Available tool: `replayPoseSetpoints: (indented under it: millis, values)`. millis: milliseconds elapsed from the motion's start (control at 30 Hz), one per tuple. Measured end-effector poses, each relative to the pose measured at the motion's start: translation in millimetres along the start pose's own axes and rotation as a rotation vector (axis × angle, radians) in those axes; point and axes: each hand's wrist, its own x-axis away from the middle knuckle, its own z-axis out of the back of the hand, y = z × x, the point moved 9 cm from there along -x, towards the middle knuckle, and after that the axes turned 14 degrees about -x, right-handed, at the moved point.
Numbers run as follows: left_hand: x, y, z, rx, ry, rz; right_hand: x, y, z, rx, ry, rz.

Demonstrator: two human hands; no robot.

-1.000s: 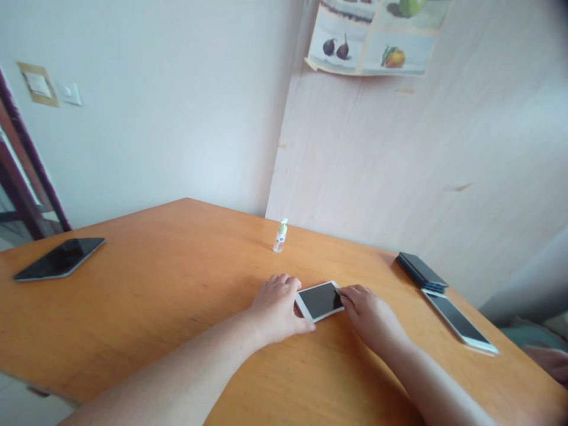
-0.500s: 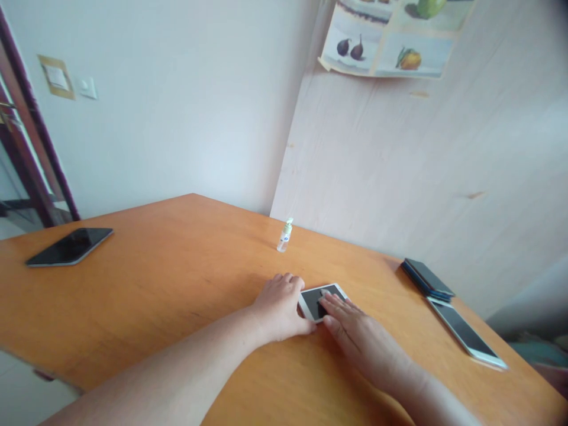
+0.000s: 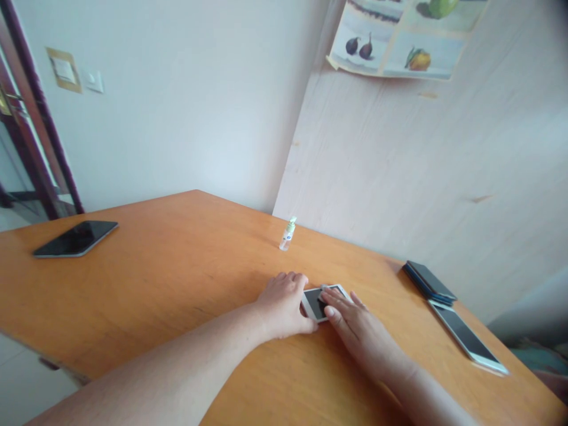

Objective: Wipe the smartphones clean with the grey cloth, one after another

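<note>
A small white-framed tablet (image 3: 313, 304) lies on the wooden table, its dark screen facing up. My left hand (image 3: 284, 305) grips it along the left side, with the thumb at the near corner and the fingers curled at the far one. On the screen, the fingertips of my right hand (image 3: 357, 324) press down a small pale cloth (image 3: 323, 289), mostly covered by the fingers. The right part of the tablet is hidden beneath that hand. Beyond the tablet stands a small clear spray bottle (image 3: 286, 238) with a pale green top.
A dark tablet (image 3: 77, 238) lies far left on the table (image 3: 177, 260). Toward the right edge are a stack of dark cases or devices (image 3: 429, 281) and a white device with a dark screen (image 3: 468, 337). The wall with fruit pictures (image 3: 403, 41) rises behind.
My right hand has shifted slightly on the screen, with the cloth still under its fingertips. My left hand keeps its grip. The whole view has moved a little.
</note>
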Motion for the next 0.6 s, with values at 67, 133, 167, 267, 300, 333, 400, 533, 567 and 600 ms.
replayPoseSetpoints:
  millis: [67,133,167,267,300,333,400,533,567,600]
  values:
    - [-0.4,0.6,-1.2,-0.009,0.0,0.003,-2.6,25.7,8.7,0.048,0.073,-0.098]
    - [-0.4,1.2,-1.8,-0.009,0.012,0.001,-2.5,28.0,8.3,0.044,0.084,-0.103]
    - [-0.3,1.6,-1.8,-0.005,0.019,-0.004,-1.8,19.7,4.1,0.024,0.061,-0.069]
    - [0.3,2.0,-1.6,0.009,0.026,-0.022,2.8,-22.5,-15.8,-0.069,-0.076,0.077]
    - [0.5,1.7,-1.4,0.009,0.024,-0.023,4.2,-34.4,-21.3,-0.092,-0.121,0.112]
    - [0.6,1.6,-1.6,0.007,0.018,-0.025,4.6,-41.9,-24.9,-0.1,-0.153,0.133]
    - [0.6,1.4,-2.1,0.002,0.013,-0.022,1.5,-40.0,-24.9,-0.071,-0.163,0.122]
    - [-0.1,1.6,-4.5,-0.011,0.023,-0.001,-8.8,10.3,-9.1,0.067,-0.067,-0.06]
    - [-0.3,1.6,-5.6,-0.017,0.022,0.003,-9.5,20.9,-5.7,0.091,-0.046,-0.104]
    - [-0.5,1.8,-6.7,-0.021,0.019,0.003,-9.4,26.3,-3.7,0.104,-0.032,-0.129]
